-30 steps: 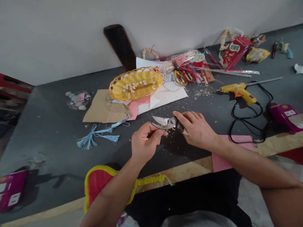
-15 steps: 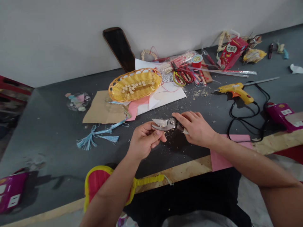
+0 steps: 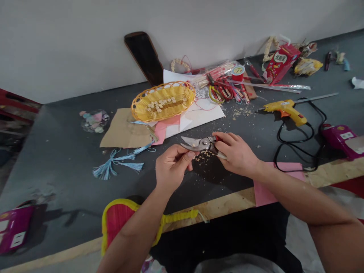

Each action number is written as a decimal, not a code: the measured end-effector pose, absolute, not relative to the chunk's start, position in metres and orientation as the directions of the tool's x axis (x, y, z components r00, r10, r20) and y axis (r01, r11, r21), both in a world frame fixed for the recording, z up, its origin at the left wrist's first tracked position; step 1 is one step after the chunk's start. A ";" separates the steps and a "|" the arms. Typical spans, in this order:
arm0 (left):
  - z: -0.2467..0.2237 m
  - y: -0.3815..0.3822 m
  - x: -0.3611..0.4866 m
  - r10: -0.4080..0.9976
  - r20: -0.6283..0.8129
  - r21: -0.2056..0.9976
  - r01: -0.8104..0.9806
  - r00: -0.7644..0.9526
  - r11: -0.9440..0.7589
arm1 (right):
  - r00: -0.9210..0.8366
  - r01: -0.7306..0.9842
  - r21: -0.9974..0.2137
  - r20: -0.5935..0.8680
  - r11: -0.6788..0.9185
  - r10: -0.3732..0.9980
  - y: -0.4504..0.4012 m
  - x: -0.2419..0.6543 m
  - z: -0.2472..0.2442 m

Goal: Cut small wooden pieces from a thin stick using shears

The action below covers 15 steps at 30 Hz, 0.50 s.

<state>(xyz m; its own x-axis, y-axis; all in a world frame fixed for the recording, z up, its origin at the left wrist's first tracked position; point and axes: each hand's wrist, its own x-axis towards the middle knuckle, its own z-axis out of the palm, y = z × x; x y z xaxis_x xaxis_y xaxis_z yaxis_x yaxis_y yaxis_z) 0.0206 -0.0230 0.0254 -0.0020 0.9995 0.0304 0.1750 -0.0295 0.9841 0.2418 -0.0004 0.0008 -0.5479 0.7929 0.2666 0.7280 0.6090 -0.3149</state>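
Observation:
My right hand (image 3: 237, 155) grips pruning shears (image 3: 200, 144) with steel blades pointing left and a red handle partly showing between my fingers. My left hand (image 3: 173, 167) is curled just under the blade tips, its thumb almost at the steel. Whether those fingers pinch something small is hidden. Pale crumbs (image 3: 203, 157) lie scattered on the dark tabletop (image 3: 71, 151) below the shears.
A yellow wicker basket (image 3: 163, 101) sits on cardboard and paper behind my hands. A blue tassel (image 3: 109, 168) lies to the left. To the right are a yellow hot glue gun (image 3: 286, 108) and its black cord (image 3: 295, 140). Red-handled tools and a red thread spool (image 3: 238, 74) lie farther back.
The shears have shifted slightly up and tilted, showing more red handle. My left hand has moved a little up with them. More crumbs show on the tabletop beneath the blades.

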 end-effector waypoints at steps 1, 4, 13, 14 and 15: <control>0.025 -0.023 0.020 1.000 0.023 0.989 0.149 0.004 -0.024 | -0.560 0.726 -0.304 0.259 0.616 0.787 -0.001 0.242 0.002; 0.024 -0.023 0.020 0.999 -0.024 0.999 0.041 0.023 0.023 | -0.573 0.739 -0.269 0.230 0.617 0.786 -0.003 0.242 0.006; 0.037 -0.015 0.021 0.937 -0.273 0.893 -0.304 0.218 0.331 | -0.618 0.708 -0.225 0.261 0.670 0.741 -0.004 0.244 0.009; 0.037 -0.014 0.020 0.925 -0.294 0.878 -0.313 0.242 0.361 | -0.623 0.700 -0.236 0.259 0.674 0.738 -0.003 0.244 0.009; 0.038 -0.014 0.020 0.913 -0.311 0.866 -0.317 0.265 0.387 | -0.628 0.692 -0.249 0.254 0.677 0.736 -0.003 0.244 0.009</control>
<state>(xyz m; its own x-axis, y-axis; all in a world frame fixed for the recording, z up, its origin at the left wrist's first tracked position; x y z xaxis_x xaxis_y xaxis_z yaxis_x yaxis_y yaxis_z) 0.0195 -0.0137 0.0377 0.2651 0.9128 -0.3108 -0.3167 0.3869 0.8660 0.2444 -0.0031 0.0085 -0.6277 0.7357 0.2543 0.6925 0.6770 -0.2493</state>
